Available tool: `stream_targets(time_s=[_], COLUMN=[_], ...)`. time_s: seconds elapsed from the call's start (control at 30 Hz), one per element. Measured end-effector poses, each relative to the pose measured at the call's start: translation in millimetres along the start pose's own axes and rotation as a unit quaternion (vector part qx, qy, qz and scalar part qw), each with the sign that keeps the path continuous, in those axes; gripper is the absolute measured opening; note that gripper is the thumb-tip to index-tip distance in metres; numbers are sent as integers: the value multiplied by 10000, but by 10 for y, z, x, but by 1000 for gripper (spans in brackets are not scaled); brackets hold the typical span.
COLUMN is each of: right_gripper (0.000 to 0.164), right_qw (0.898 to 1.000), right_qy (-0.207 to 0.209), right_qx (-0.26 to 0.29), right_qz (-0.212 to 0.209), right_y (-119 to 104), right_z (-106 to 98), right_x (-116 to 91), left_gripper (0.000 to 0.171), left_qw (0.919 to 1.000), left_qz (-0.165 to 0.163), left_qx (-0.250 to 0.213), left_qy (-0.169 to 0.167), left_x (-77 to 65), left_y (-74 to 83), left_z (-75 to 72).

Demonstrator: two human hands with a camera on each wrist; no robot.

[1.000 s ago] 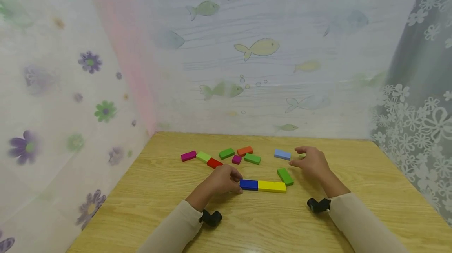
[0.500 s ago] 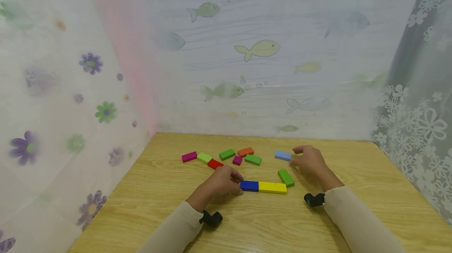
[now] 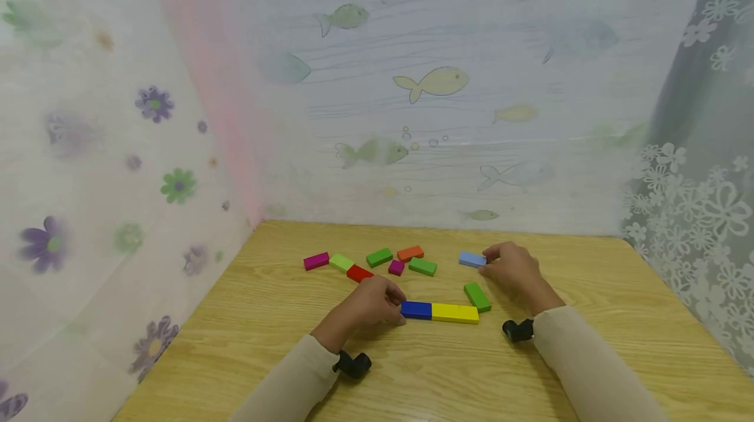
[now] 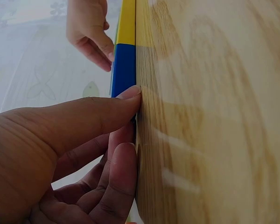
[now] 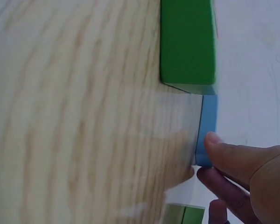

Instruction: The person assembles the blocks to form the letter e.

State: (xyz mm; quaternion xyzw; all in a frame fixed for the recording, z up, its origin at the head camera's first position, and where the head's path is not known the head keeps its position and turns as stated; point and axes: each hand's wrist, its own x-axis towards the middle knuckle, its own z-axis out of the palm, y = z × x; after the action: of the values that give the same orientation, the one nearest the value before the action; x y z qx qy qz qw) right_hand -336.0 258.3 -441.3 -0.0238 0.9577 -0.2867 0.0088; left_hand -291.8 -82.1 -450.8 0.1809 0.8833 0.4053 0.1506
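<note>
In the head view my left hand (image 3: 368, 304) pinches the left end of a dark blue block (image 3: 416, 309), thumb in front and fingers behind. A longer yellow block (image 3: 455, 313) meets its right end in a straight row; the left wrist view shows the dark blue block (image 4: 124, 70) running up to the yellow. My right hand (image 3: 514, 273) holds the right end of a light blue block (image 3: 472, 259) between thumb and fingers. In the right wrist view the thumb lies on the light blue block (image 5: 207, 130). A green block (image 3: 477, 297) lies slanted behind the yellow one's right end.
At the back left, magenta (image 3: 316, 261), lime (image 3: 341, 262) and red (image 3: 360, 273) blocks form a bent line. Two green blocks (image 3: 379, 257), an orange block (image 3: 410, 253) and a small magenta block (image 3: 396, 267) lie mid-table. Printed curtains stand behind the wooden table (image 3: 412, 369).
My right hand has shifted slightly left, and its thumb and fingers have closed on the light blue block's right end. The left hand stays at the dark blue block.
</note>
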Motion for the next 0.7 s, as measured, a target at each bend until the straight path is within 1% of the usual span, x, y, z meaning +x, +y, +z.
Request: stream_targets(time_s=[0.23,0.47,0.57,0.7], right_gripper=[36,34,34,34], right_qw=[9996,9986,9987,9993], right_qy=[84,-16,-82,-134], right_qx=[-263,-510,-497,-348], right_qz=[-59,-107,-117,-96], right_y=[-39,-62,-76,-94], right_z=[11,18,8,-12], right_x=[14,43,45,42], left_gripper=[35,35,35,35], left_qw=[10000,10000,10000,10000], left_qz=[23,8,21,23], left_qx=[6,31,48,55], left_qy=[9,34,39,47], left_x=[8,20,21,27], left_y=[-12,-21,-24,-30], left_z=[6,11,13,12])
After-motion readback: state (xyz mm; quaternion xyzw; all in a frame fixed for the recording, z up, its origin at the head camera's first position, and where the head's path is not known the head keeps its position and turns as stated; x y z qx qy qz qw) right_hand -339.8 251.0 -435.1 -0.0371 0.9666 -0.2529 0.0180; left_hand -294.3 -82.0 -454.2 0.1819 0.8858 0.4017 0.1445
